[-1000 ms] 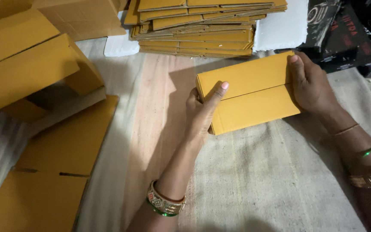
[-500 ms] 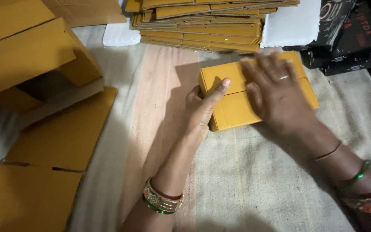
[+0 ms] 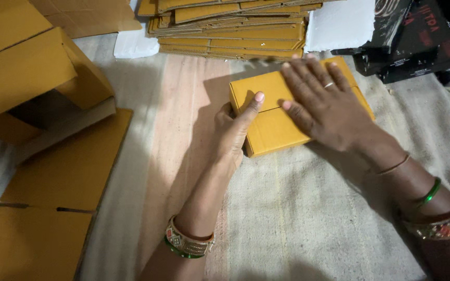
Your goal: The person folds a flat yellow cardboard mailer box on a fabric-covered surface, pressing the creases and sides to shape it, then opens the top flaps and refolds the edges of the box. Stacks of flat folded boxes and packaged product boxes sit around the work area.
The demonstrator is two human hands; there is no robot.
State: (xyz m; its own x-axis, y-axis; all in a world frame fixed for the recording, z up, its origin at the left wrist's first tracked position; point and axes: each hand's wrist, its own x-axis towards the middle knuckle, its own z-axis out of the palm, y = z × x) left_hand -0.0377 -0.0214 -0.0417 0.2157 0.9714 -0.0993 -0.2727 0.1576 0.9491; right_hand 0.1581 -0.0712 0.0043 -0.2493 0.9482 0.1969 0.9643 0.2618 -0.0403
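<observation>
A small folded yellow cardboard box (image 3: 272, 122) lies flat on the woven mat (image 3: 313, 224), just before a stack of flattened yellow cartons (image 3: 230, 28). The left hand (image 3: 233, 130) clasps its near-left edge, thumb laid on top; the right hand (image 3: 324, 101) presses down flat on it, fingers spread — gripping nothing. That palm hides much of the lid — the box's right end barely shows.

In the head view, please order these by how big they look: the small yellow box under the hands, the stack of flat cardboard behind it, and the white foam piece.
1. Stack of flat cardboard, although cut off at the top edge.
2. Small yellow box, partly covered by the right hand.
3. White foam piece, also cropped, so unsure against the box.
</observation>
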